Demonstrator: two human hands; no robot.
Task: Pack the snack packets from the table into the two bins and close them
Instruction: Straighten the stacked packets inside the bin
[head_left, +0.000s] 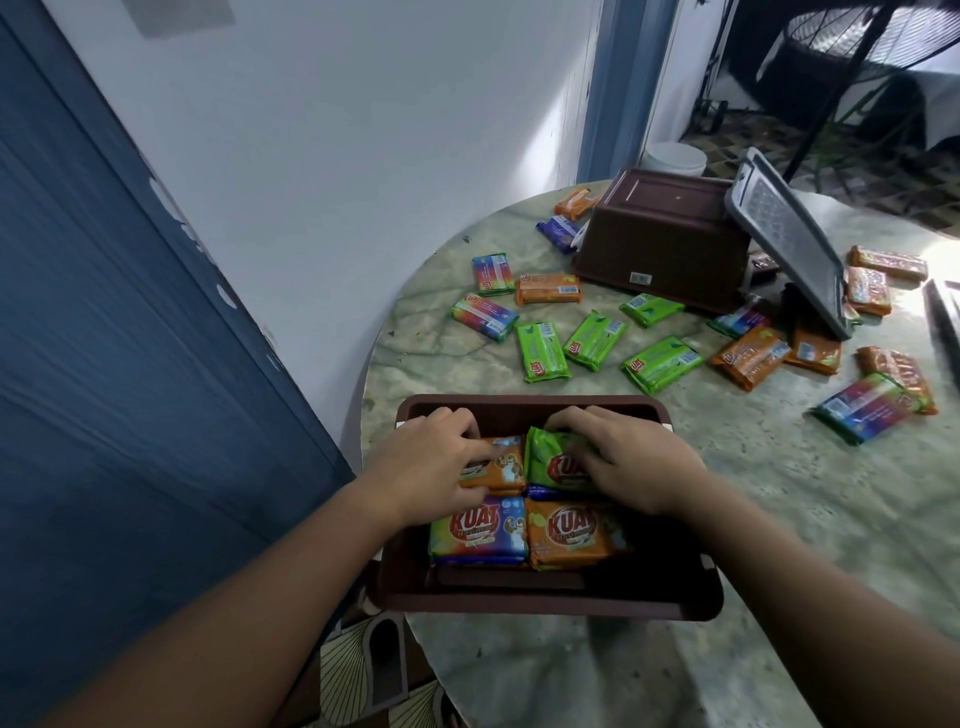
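Observation:
A brown open bin (545, 597) sits at the near table edge with several snack packets in it. Inside the bin, my left hand (431, 462) presses on an orange packet (506, 467) at the back left. My right hand (628, 462) grips a green packet (550, 457) at the back right. A rainbow packet (480, 530) and another orange packet (571, 532) lie in the bin's front row. A second brown bin (660, 234) stands upside down farther back. Several green, orange and rainbow packets, such as a green one (541, 351), lie loose on the table between the bins.
A grey lid (789, 244) leans tilted against the upturned bin's right side. A dark flat object (943, 306) pokes in at the right edge. The round marbled table (779, 519) stands against a white wall; a blue door is at the left. A patterned stool (363, 670) is below the table.

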